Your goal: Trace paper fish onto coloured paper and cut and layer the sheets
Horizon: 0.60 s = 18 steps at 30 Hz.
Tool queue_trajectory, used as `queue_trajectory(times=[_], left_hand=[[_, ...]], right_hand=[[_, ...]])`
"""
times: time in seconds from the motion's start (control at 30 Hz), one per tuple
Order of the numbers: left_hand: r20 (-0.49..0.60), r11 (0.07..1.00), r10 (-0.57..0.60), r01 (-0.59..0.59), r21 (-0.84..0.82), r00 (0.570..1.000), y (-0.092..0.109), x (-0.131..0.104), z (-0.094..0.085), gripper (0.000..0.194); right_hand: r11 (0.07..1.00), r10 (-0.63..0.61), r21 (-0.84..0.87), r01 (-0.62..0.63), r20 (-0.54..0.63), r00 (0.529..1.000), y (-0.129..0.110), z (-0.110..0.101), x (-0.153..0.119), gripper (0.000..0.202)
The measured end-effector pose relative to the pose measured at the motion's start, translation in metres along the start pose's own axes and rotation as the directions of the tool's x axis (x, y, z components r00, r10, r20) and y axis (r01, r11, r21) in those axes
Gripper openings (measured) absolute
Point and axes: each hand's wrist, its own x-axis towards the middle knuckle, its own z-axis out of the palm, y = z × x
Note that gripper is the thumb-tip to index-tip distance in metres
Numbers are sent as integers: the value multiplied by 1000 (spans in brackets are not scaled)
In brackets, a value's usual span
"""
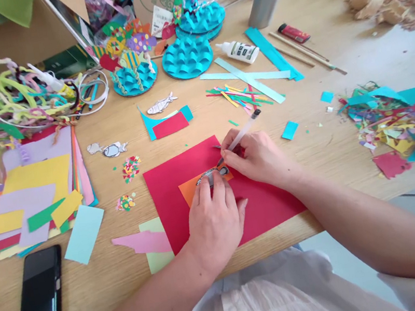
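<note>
My left hand (217,217) lies palm down, its fingertips pressing a small fish cutout (224,171) flat onto an orange paper piece (186,191). Between the thumb and fingers of my right hand (257,155) is a pen (242,133) with a clear barrel and a black end. Its tip meets the orange paper at the cutout's edge. A pointed metal tip shows beside the right fingers; the hand hides the rest of that thing. Under both hands is a large red paper sheet (270,206). My left fingers cover part of the cutout.
Left are a phone (39,303) and stacked coloured paper (37,174). More fish cutouts (162,103) and paper strips (239,95) lie beyond the red sheet. A glue bottle (240,51) and blue round bases (187,57) are at the back, paper scraps (390,116) at right.
</note>
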Motion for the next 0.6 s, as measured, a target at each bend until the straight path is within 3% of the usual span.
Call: queue_trajectory(times=[0.6], left_hand=[[-10,1000,5,-5,-2,1000,0,-1,2,47]], right_hand=[[999,-17,-30,18,17,1000,-1,-1,-1,10]])
